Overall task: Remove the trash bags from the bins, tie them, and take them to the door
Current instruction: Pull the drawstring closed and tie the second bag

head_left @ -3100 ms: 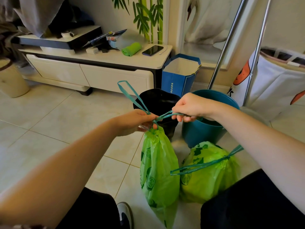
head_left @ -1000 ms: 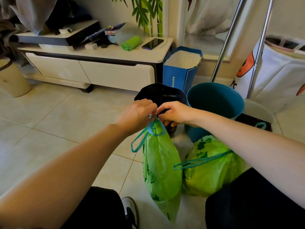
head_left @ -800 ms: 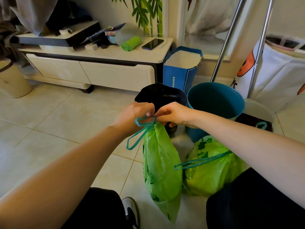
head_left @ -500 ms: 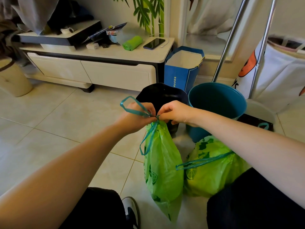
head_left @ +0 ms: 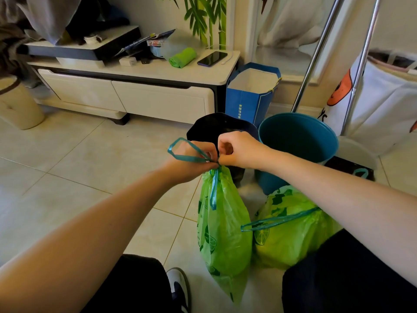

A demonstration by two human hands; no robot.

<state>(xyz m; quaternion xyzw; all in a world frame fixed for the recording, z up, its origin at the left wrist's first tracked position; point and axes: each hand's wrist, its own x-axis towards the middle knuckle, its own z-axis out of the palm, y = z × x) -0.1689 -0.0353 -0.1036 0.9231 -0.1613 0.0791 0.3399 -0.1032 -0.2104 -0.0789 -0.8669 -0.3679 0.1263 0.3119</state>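
A slim green trash bag (head_left: pixel 223 233) hangs below my hands, its mouth cinched shut. My left hand (head_left: pixel 191 162) and my right hand (head_left: pixel 239 150) meet at its neck, both pinching the teal drawstring (head_left: pixel 180 152). One loop of the string curls over my left hand and another hangs down the bag's front. A second, rounder green bag (head_left: pixel 291 231) lies on the floor to the right with its drawstring pulled out. Behind my hands stand a black bin (head_left: pixel 205 129) and a teal bin (head_left: pixel 300 141), both without bags.
A blue paper bag (head_left: pixel 248 102) stands behind the bins beside a low white cabinet (head_left: pixel 144 96) that carries a phone, a green roll and clutter. Metal poles (head_left: pixel 316 53) and a white laundry hamper (head_left: pixel 383 98) are at the right. Beige tiled floor (head_left: pixel 79 166) stretches left.
The loops of the drawstring have been crossed and worked at the bag's neck. One loop now lies over my left hand, the other hangs down. The bag itself has stayed in place.
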